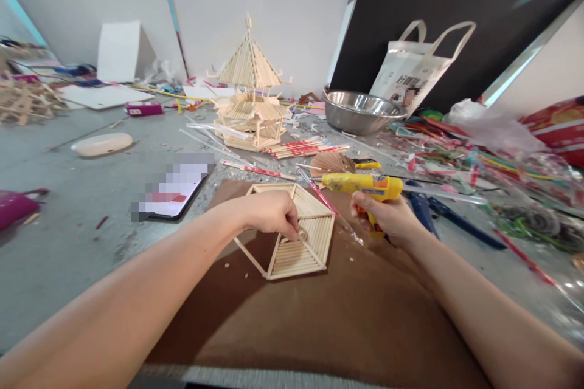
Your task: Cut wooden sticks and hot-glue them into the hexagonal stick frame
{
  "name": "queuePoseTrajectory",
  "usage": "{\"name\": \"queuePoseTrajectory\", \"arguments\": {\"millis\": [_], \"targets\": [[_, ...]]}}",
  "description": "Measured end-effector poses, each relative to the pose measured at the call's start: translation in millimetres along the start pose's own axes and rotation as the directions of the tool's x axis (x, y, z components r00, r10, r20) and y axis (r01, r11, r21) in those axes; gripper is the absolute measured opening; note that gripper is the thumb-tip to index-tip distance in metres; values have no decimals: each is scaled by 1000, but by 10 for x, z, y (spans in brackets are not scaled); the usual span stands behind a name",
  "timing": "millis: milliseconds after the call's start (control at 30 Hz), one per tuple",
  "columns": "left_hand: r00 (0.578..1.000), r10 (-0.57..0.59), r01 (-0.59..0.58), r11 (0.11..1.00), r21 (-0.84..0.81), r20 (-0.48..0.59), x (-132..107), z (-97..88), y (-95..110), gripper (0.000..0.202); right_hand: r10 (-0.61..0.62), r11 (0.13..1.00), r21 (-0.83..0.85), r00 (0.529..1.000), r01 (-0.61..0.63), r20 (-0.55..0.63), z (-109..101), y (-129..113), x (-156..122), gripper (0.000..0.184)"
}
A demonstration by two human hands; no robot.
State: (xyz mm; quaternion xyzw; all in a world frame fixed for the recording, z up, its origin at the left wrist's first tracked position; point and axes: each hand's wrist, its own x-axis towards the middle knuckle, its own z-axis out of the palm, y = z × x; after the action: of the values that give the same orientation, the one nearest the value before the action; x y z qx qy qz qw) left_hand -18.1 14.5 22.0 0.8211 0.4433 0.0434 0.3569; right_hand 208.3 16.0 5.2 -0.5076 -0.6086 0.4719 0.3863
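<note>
My left hand [272,213] rests on a flat hexagonal panel of wooden sticks [314,237], its fingers pinched on a small stick piece near the panel's middle. The panel lies on a brown cardboard sheet [347,310]. My right hand [387,216] is closed round the handle of a yellow glue gun [360,183], whose nozzle points left, just above the panel's right edge. Behind them stands a two-tiered pavilion model of wooden sticks [250,97].
A phone [171,191] lies left of the cardboard. Bundled chopsticks [303,148], a steel bowl [362,110], a white tote bag [417,70] and a heap of coloured sticks and wrappers [493,170] fill the back and right. A cream oval case [103,144] and a magenta object [16,205] lie left.
</note>
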Motion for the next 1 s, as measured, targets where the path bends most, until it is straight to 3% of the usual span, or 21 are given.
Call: {"name": "queuePoseTrajectory", "arguments": {"millis": [200, 467, 1000], "targets": [[999, 42, -43, 998, 43, 9, 29, 34, -20, 8, 7, 1000, -8, 1000, -7, -5, 8, -15, -11, 34], [995, -8, -11, 983, 181, 101, 24, -11, 7, 25, -24, 1000, -12, 1000, 24, 20, 3, 6, 5, 34], [992, -10, -22, 965, 260, 122, 16, -1, 25, 26, -8, 1000, -16, 1000, 8, -2, 17, -20, -8, 33]]}}
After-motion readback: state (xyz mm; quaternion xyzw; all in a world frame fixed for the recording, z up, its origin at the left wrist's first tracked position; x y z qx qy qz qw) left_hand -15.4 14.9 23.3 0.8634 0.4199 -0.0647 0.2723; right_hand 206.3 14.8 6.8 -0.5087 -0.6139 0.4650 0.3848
